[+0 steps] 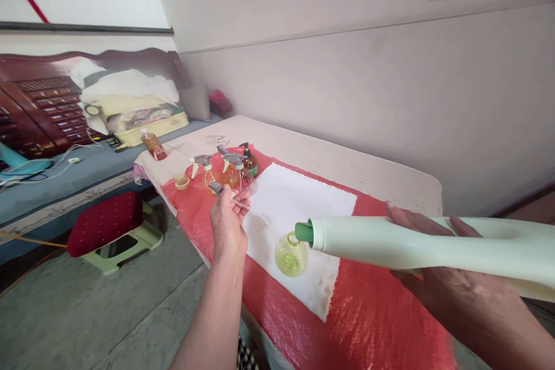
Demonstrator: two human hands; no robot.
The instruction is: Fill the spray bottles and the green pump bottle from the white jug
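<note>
My right hand [451,277] grips a large pale green jug [416,243] tipped on its side. Its green spout [304,232] sits right over the neck of a small round yellow-green bottle [291,254]. That bottle stands on a white cloth [299,208] spread on the red sheet [373,312]. My left hand [226,222] is closed on a grey spray-trigger head [217,187] with a thin tube trailing from it, just left of the cloth.
Several orange spray bottles [229,172], a dark green pump bottle [250,162], a small cap [182,182] and a brown bottle [152,144] stand at the table's far end. A red stool [108,225] is on the floor to the left, with a bed behind.
</note>
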